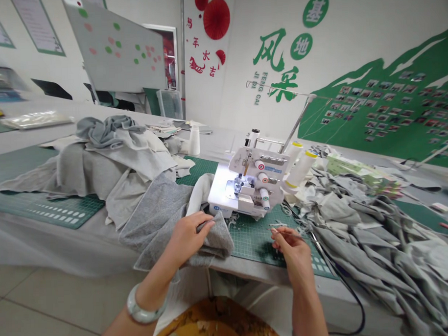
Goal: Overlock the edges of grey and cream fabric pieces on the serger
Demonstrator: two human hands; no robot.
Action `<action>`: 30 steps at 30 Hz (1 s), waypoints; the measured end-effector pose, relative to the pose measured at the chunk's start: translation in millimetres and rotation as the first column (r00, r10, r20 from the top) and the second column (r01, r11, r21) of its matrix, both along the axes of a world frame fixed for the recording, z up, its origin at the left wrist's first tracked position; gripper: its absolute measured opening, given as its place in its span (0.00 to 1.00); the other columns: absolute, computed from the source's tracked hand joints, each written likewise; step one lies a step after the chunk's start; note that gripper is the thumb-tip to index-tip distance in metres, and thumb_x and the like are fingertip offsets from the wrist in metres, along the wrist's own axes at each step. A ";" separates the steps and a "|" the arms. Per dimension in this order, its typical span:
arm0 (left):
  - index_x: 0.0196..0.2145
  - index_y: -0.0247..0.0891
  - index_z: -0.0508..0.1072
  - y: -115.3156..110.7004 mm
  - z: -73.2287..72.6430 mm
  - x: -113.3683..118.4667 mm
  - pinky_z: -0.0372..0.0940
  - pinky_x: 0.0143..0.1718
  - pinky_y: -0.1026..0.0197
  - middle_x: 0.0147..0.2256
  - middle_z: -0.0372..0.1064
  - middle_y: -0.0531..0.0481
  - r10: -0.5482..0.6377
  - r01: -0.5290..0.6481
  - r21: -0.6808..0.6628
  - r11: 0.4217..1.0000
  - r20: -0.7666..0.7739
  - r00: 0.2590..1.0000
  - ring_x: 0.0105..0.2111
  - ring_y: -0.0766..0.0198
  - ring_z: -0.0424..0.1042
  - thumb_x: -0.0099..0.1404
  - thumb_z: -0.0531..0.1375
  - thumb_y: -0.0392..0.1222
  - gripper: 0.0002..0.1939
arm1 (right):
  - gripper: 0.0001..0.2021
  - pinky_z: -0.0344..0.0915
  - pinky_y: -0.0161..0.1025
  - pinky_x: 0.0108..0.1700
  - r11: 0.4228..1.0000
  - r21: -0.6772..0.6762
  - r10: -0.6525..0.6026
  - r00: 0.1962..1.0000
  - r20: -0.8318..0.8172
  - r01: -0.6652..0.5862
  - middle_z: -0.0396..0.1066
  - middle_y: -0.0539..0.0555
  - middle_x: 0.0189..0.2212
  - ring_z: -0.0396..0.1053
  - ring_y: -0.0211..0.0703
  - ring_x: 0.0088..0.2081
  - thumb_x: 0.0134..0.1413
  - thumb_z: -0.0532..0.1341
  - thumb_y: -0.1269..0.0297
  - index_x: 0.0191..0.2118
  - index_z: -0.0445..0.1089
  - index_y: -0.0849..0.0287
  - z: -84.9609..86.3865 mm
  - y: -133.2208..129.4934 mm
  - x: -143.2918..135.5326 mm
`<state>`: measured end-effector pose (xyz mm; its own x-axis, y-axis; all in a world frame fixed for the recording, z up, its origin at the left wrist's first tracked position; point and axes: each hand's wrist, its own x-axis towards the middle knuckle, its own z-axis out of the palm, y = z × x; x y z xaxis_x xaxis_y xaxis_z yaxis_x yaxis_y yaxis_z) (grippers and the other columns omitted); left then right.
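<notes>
My left hand (192, 237) is closed on a piece of grey fabric (162, 204), its fingers gripping a folded edge in front of the sewing machine. The rest of that fabric spreads left and hangs over the table edge. A white overlock sewing machine (246, 182) stands just beyond both hands, its work light shining on the needle area. To the right of the left hand, my right hand (291, 246) is held low over the green cutting mat (248, 238), fingers pinched together. Something thin seems to lie between them, too small to make out. Small scraps lie near the machine's base.
A heap of grey and white cloth (109, 157) lies on the left, another large pile of grey fabric (381, 241) on the right. White thread cones (299, 168) stand behind the machine, with a thread stand (299, 121) above. A black cable (347, 286) hangs over the table's front edge.
</notes>
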<state>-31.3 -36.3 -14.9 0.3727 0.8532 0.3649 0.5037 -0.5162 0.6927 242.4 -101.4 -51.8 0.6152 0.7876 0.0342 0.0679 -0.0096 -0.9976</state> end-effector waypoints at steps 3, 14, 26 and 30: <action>0.38 0.39 0.76 -1.5 0.8 0.6 0.63 0.42 0.63 0.37 0.76 0.51 -0.010 0.010 0.002 1.000 0.007 1.000 0.39 0.62 0.74 0.67 0.56 0.41 0.09 | 0.21 0.55 0.34 0.23 1.000 -0.008 -0.021 0.998 0.053 0.022 0.68 0.48 0.18 0.65 0.40 0.21 0.38 0.69 0.48 0.32 0.68 0.59 -2.7 1.3 -0.5; 0.37 0.39 0.77 -3.9 3.1 -0.9 0.64 0.41 0.64 0.36 0.76 0.51 -0.036 0.036 0.002 0.999 0.034 0.999 0.38 0.63 0.74 0.66 0.57 0.41 0.09 | 0.17 0.62 0.39 0.32 0.999 0.017 0.037 0.960 0.278 -0.044 0.68 0.50 0.25 0.67 0.43 0.27 0.44 0.64 0.48 0.33 0.66 0.57 -7.8 8.0 -12.7; 0.37 0.39 0.77 -9.1 9.9 -0.5 0.65 0.40 0.65 0.35 0.76 0.51 -0.050 0.051 -0.014 0.999 0.061 0.997 0.36 0.63 0.74 0.66 0.57 0.41 0.09 | 0.17 0.54 0.33 0.25 0.901 -0.111 0.433 0.857 0.278 -0.419 0.60 0.44 0.20 0.57 0.37 0.22 0.49 0.63 0.48 0.35 0.67 0.57 8.7 1.0 -47.7; 0.36 0.38 0.77 -11.9 12.2 -2.2 0.64 0.39 0.65 0.34 0.76 0.51 -0.040 0.039 0.014 0.999 0.076 0.996 0.35 0.64 0.74 0.66 0.57 0.40 0.08 | 0.19 0.51 0.32 0.27 0.782 -0.146 0.620 0.731 0.285 -0.606 0.58 0.45 0.22 0.54 0.35 0.25 0.52 0.60 0.44 0.32 0.66 0.58 17.9 2.2 -57.1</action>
<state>-33.5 -48.3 -2.7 0.3765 0.8338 0.4037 0.4286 -0.5432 0.7220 185.4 -99.3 -33.9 -0.0382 0.9950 0.0927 0.3687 0.1003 -0.9241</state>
